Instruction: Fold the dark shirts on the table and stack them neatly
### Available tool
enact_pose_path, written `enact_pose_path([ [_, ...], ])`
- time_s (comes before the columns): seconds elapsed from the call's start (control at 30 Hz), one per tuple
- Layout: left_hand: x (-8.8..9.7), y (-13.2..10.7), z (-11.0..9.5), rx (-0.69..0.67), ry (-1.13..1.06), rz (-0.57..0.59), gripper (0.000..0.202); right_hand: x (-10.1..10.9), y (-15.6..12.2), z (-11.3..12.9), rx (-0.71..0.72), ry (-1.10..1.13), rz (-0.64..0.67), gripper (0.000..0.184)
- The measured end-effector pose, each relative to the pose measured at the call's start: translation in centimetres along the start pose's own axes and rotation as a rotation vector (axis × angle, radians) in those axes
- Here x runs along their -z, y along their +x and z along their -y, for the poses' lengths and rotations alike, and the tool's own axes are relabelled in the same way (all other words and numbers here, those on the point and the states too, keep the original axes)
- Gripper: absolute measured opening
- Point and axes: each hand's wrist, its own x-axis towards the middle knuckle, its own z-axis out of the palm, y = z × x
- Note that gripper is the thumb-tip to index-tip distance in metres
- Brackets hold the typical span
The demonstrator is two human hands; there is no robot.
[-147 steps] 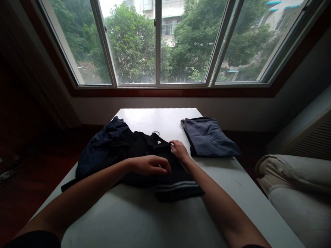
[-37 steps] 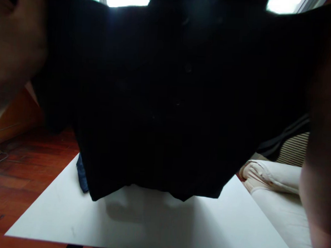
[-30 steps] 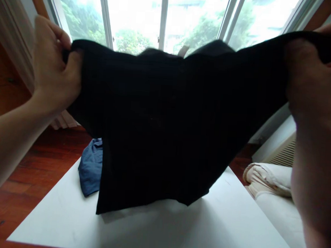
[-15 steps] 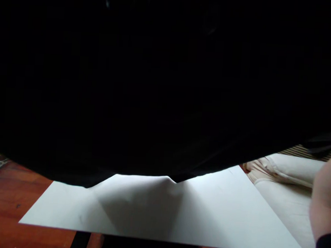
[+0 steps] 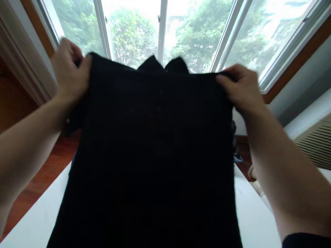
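Note:
A black collared shirt [image 5: 155,153] hangs spread out in front of me, held up by its two shoulders. My left hand [image 5: 69,71] pinches the left shoulder. At the right shoulder my right hand [image 5: 240,89] is closed on the fabric. The collar points stick up at the top middle, against the window. The shirt's body drops down over the white table [image 5: 33,220] and hides most of what lies on it.
A wide window [image 5: 163,23] with trees outside fills the back. Red-brown wooden floor [image 5: 47,169] shows at the left. A vented white unit [image 5: 321,137] stands at the right. A small piece of another garment [image 5: 236,156] peeks out past the shirt's right edge.
The black shirt covered almost the whole view half a second ago; now it is held out farther from me by the shoulders, both hands and the window showing again.

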Motion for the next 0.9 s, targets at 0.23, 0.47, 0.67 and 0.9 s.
enact_pose_path([
  [0.23, -14.0, -11.7, 2.5, 0.131, 0.238, 0.619, 0.025, -6.4, 3.7, -3.4, -0.078, -0.014, 0.071, 0.044],
  [0.47, -22.7, -23.3, 3.0, -0.044, 0.128, 0.977, 0.041, -17.9, -1.8, -2.9, 0.002, 0.0, 0.38, 0.042],
  [0.67, -24.6, -27.6, 3.7, -0.035, 0.154, 1.085, 0.061, -21.6, -6.0, -2.9, 0.001, -0.159, 0.461, 0.058],
  [0.9, -23.5, -30.8, 3.0, -0.014, 0.223, 0.995, 0.063, -22.1, -7.1, -3.2, 0.0, -0.201, 0.472, 0.062],
])
